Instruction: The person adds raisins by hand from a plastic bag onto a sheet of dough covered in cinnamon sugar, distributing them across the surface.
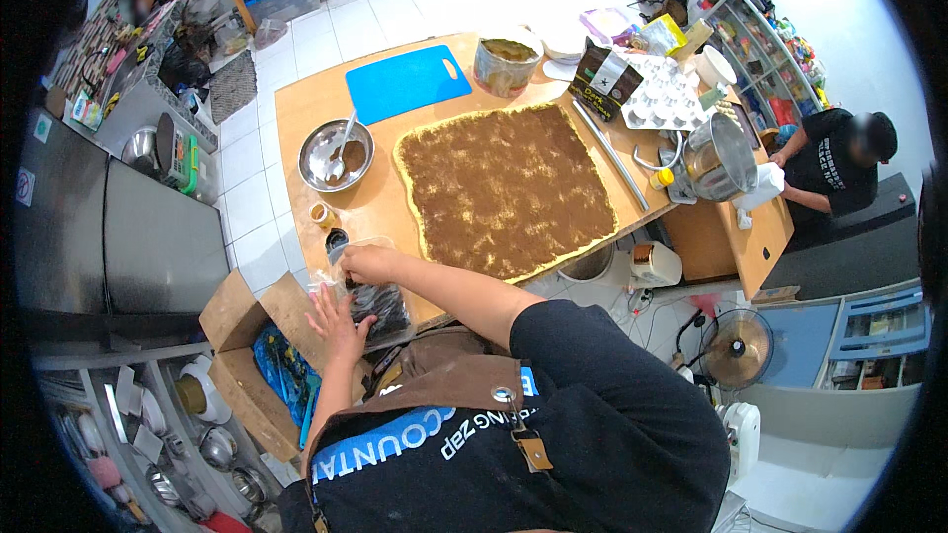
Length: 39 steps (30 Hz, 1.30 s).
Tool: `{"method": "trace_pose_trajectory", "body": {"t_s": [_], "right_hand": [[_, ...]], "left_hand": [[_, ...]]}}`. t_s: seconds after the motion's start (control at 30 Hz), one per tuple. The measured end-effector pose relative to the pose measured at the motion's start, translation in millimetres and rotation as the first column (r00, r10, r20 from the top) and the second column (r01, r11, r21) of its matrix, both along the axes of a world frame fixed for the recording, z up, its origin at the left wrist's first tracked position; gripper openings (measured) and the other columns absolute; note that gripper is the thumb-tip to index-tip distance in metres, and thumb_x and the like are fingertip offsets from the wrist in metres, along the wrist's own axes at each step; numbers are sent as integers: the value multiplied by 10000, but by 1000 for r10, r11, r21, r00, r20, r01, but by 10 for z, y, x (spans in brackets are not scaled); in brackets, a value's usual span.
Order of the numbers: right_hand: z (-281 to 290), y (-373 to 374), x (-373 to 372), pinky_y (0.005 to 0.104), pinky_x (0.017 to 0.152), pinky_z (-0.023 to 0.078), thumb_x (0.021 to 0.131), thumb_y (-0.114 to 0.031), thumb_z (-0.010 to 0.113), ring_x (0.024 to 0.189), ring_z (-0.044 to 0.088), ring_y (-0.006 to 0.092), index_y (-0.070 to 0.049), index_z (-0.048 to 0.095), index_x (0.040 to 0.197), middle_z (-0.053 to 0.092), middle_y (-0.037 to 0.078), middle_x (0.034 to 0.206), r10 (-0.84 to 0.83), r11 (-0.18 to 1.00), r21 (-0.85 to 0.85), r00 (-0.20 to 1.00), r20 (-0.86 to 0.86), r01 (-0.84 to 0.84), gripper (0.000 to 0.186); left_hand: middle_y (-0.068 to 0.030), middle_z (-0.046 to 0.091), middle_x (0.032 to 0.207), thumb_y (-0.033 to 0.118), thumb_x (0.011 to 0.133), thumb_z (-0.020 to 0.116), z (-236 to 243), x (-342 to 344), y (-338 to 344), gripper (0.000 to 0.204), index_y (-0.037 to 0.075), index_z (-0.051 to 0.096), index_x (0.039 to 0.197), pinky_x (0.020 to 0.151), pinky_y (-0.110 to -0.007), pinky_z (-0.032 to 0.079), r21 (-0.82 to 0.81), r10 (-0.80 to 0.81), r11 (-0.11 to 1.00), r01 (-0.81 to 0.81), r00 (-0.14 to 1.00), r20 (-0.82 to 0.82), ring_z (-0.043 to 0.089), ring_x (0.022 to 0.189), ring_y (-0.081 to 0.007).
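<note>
A clear plastic pack with dark contents [387, 312] lies at the table's near left edge. My left hand [339, 329] rests against its left side, fingers spread. Over the pack's far end, my right hand [367, 264] is closed with its fingertips pointing down; what they hold, if anything, is hidden. Just beyond are a small dark round container [337, 237] and a small jar [321, 215]. To the right lies a rolled-out sheet of yellow dough [509, 188], spread with an uneven brown layer. A metal bowl [308, 160] holds brown powder and a spoon [344, 133].
Farther back are a blue cutting board [410, 84], a tub [506, 64], a dark pouch [604, 79] and a metal rod [610, 158]. A mixing bowl [719, 156] stands at right, near another person [839, 163]. An open cardboard box [247, 365] sits by my left arm.
</note>
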State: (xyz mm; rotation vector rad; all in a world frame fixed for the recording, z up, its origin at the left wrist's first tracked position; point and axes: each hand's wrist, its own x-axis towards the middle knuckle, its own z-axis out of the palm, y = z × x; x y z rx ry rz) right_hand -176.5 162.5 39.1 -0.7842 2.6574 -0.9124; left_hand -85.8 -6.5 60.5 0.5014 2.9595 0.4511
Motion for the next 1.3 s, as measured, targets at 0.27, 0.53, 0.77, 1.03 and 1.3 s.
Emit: {"method": "trace_pose_trajectory", "body": {"t_s": [0.27,0.53,0.77,1.03,1.3], "right_hand": [[372,65,-36,354,706,462,729,-126,538,765,589,252,-57,630,809,597,128,835,-24,928,-358,974,224,104,141],[876,370,542,353,700,448,756,-156,567,792,575,232,-74,613,844,606,105,871,-167,844,-519,986,-12,137,129],[1471,1306,973,401,718,429,747,-216,592,790,569,262,-89,588,816,593,100,829,-408,900,-339,806,-430,274,144],[1450,2577,1114,398,912,386,798,-280,590,1111,509,235,-163,630,1012,569,47,1164,-214,975,-215,514,-831,59,247],[1421,3317,1157,308,828,462,806,-44,486,977,580,218,0,570,1093,586,161,1092,-682,518,-757,726,-85,399,303]], "left_hand": [[-161,238,1405,441,807,569,-102,-149,23,571,88,415,1229,1048,-503,118,601,141,772,-208,978,157,187,1310,-317],[-76,492,1219,527,893,346,652,-353,1057,505,116,491,1148,1002,-440,300,347,-706,-343,-873,483,518,426,1164,-257],[-72,509,1219,456,912,366,791,-338,2144,393,145,572,1035,1004,-479,299,317,-853,-353,-880,442,277,412,1186,-275],[-73,579,1108,378,933,383,888,-240,3307,356,99,601,970,1002,-411,352,276,-855,-362,-891,435,283,457,1151,-250],[-108,470,1281,384,951,305,759,-155,3972,463,56,478,1229,1027,-346,314,216,-894,-402,-890,432,117,421,1192,-248]]}}
